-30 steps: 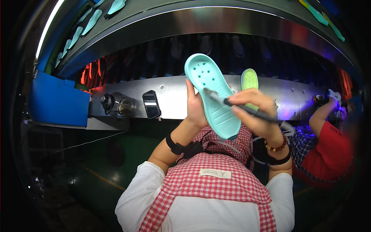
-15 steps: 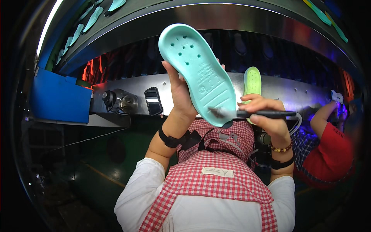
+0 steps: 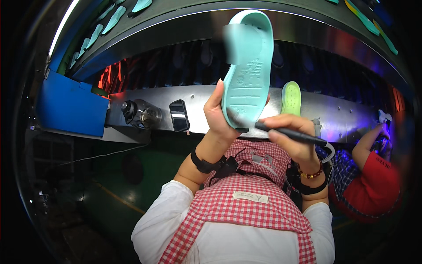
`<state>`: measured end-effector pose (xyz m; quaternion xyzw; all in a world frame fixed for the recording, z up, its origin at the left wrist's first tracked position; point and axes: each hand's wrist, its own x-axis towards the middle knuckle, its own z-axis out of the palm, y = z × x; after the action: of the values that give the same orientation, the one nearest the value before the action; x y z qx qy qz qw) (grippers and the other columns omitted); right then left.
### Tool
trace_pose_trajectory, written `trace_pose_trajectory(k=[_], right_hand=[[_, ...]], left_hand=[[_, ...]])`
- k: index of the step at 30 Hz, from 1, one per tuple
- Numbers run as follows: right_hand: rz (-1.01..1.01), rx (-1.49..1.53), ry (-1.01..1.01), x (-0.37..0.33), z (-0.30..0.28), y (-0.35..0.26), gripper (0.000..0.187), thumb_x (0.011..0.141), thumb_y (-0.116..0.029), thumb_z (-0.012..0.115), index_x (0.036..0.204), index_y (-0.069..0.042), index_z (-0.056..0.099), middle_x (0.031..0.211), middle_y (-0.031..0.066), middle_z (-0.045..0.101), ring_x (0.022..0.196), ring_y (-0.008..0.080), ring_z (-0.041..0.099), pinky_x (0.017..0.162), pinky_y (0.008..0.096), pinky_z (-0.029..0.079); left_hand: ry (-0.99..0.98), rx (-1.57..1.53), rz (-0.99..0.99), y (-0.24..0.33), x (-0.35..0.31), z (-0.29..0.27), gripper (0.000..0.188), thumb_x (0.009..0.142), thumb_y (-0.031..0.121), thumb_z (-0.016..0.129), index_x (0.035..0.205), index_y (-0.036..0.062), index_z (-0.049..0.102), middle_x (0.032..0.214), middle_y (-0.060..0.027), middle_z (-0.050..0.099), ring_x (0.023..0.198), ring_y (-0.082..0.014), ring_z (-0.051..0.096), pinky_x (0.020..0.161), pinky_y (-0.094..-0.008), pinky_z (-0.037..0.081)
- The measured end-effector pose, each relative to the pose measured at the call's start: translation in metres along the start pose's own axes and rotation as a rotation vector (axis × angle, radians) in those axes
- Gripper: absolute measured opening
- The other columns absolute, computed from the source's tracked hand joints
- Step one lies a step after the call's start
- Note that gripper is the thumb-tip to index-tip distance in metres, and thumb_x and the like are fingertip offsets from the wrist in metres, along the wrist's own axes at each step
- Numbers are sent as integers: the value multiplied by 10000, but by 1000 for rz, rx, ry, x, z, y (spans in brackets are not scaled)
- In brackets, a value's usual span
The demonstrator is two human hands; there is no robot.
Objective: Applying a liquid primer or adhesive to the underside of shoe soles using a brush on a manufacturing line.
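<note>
A pale turquoise foam shoe sole point(image 3: 247, 88) stands raised in front of me, its recessed face toward me. My left hand point(image 3: 217, 115) grips it low on its left edge, with fingertips showing past the right edge. Part of the sole's upper left is smeared. My right hand point(image 3: 295, 132) is closed around the black handle of a brush point(image 3: 303, 136), which has a pale tube at its rear end. Blurred bristles lie over the sole's lower end, close to a small black tab point(image 3: 241, 130). Behind my right hand, a lime-green sole point(image 3: 291, 97) rests on the metal ledge point(image 3: 202, 97).
On the ledge to the left are a phone point(image 3: 179, 115) and a dark-lidded clear jug point(image 3: 145, 115), beside a blue box point(image 3: 74, 103). Beyond, a conveyor belt point(image 3: 184, 8) carries more soles point(image 3: 113, 20). A person in a red top point(image 3: 373, 180) works at the right.
My left hand has lifted the turquoise sole farther away and swung its top end to the right. The brush has followed the lower end, its handle now sloping down to the right.
</note>
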<state>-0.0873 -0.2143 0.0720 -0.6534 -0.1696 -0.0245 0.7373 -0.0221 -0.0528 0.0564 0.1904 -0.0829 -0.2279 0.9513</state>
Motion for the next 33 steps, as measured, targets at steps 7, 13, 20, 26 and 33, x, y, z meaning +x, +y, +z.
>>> trace_pose_trajectory(k=[7,13,20,26,33], right_hand=[[-82,-149,-212,14,-25,-12,171,731,38,601,899,32,628,919,152,639,859,197,617,761,277,482],[-127,-208,-259,12,-18,-15,176,706,15,646,881,25,631,889,142,646,842,206,627,758,282,489],[-221,-299,-395,20,-31,-19,220,694,29,637,909,-17,626,890,123,648,851,255,627,729,322,490],[-158,-489,-695,27,-50,-28,157,726,-30,627,883,-26,631,952,128,638,875,271,621,745,321,494],[-193,-612,-773,28,-61,-30,226,719,-50,593,942,-22,611,958,126,629,881,276,603,735,341,478]], left_hand=[[136,247,52,5,4,5,576,887,418,271,1273,0,362,1218,-221,456,1069,-368,499,923,-507,389],[28,233,16,14,7,4,571,894,406,264,1266,-15,368,1215,-232,456,1076,-369,495,923,-506,389],[-117,-24,-511,24,13,-4,411,903,260,382,1157,-46,481,1079,-188,570,953,-272,590,861,-343,460],[-2,347,-607,25,8,4,410,863,214,470,1174,-52,470,1071,-168,565,934,-212,586,815,-321,478],[113,544,-657,24,4,0,410,864,219,497,1174,-49,474,1062,-160,568,890,-191,596,749,-305,501]])
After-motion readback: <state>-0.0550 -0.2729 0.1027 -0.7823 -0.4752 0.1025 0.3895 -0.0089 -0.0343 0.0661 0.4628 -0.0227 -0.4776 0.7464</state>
